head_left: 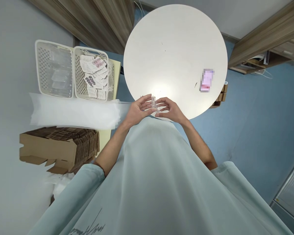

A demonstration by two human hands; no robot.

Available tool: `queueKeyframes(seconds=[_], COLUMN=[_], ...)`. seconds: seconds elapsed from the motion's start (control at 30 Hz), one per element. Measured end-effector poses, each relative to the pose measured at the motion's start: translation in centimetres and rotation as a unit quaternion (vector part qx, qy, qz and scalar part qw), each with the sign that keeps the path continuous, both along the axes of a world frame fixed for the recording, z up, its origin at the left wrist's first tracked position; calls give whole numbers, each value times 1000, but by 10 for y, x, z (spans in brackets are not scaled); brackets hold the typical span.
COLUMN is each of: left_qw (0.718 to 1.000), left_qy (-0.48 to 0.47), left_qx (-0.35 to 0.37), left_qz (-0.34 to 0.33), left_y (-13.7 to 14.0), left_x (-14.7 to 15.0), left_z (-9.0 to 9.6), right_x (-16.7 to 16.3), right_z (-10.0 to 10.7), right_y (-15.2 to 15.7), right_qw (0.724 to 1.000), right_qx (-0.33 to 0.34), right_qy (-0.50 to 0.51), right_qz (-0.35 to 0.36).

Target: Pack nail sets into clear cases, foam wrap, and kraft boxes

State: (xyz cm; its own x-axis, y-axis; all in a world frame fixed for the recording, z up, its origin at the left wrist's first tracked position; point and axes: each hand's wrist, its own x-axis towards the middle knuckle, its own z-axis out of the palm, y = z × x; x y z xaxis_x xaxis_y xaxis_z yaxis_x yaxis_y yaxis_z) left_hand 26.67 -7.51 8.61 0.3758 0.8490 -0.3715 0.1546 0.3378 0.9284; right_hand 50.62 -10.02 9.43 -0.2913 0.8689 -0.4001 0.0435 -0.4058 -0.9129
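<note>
At the near edge of the round white table (176,39), both my hands meet around a small clear plastic case (153,101). My left hand (139,110) grips it from the left, its fingers curled behind and the thumb in front. From the right, my right hand (171,110) pinches the same piece between bent fingers and thumb. The case is see-through and partly covered by fingers, so its exact shape and whether it is open cannot be made out.
Left of the table, a white basket (36,70) holds clear plastic packs, and another basket (110,80) holds printed cards. Stacked translucent bags (74,112) and folded cardboard boxes (49,147) lie nearer. A blurred pinkish rectangle (207,80) lies on the table's right side.
</note>
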Motion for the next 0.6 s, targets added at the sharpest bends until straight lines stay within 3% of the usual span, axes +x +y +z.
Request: queueKeyframes(seconds=[0.37,0.6], left_qw=[997,991], left_qy=[-16,-35], left_qx=[-78,-127], left_qz=[-16,9], left_y=[-8,-5], left_x=[-9,-10], left_z=[-7,6], right_x=[0,-4], right_z=[-9,-14], right_y=[-13,-17], right_qw=[999,998], right_qx=[-47,-58], right_qy=[18,35], right_qz=[9,-4])
